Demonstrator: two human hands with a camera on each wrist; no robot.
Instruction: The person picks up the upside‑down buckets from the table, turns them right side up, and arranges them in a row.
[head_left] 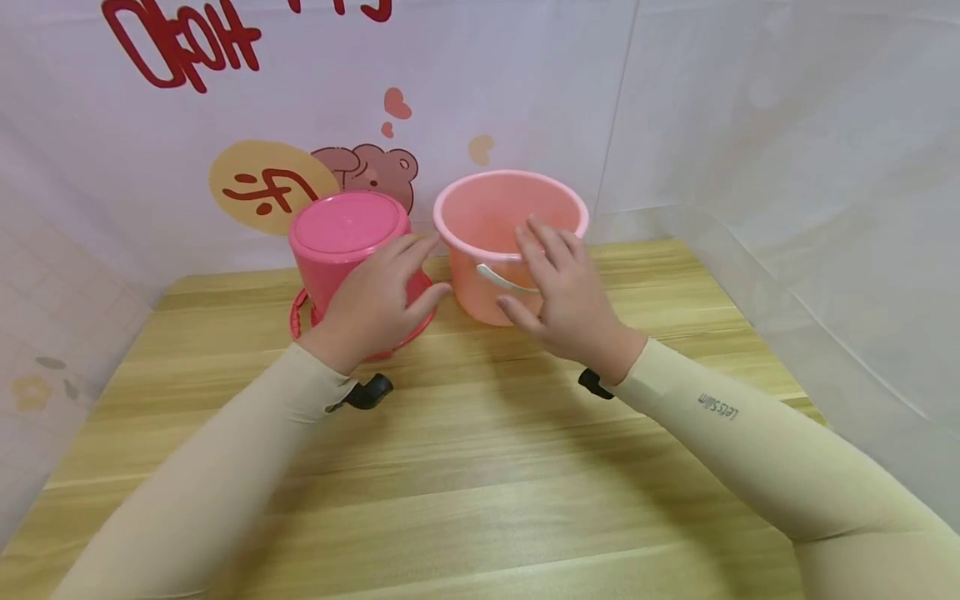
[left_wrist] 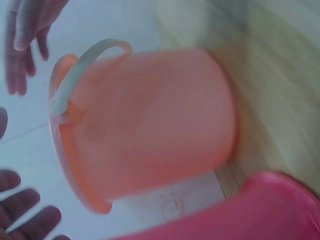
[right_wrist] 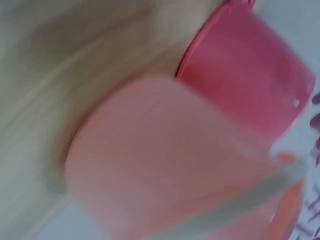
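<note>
A peach-pink bucket stands upright on the table, its white handle hanging at the near side. To its left, a hot-pink bucket sits upside down, base up. My left hand hovers in front of the hot-pink bucket with fingers spread, pointing towards the peach one. In front of the peach bucket's right side is my right hand, fingers loosely spread near the rim. Neither hand grips anything; whether the right fingertips touch the rim, I cannot tell.
Both buckets stand near the back of the wood-grain table. A white printed sheet rises behind them, and pale sheeting lines the right side. The hot-pink bucket's handle lies at its left by the table.
</note>
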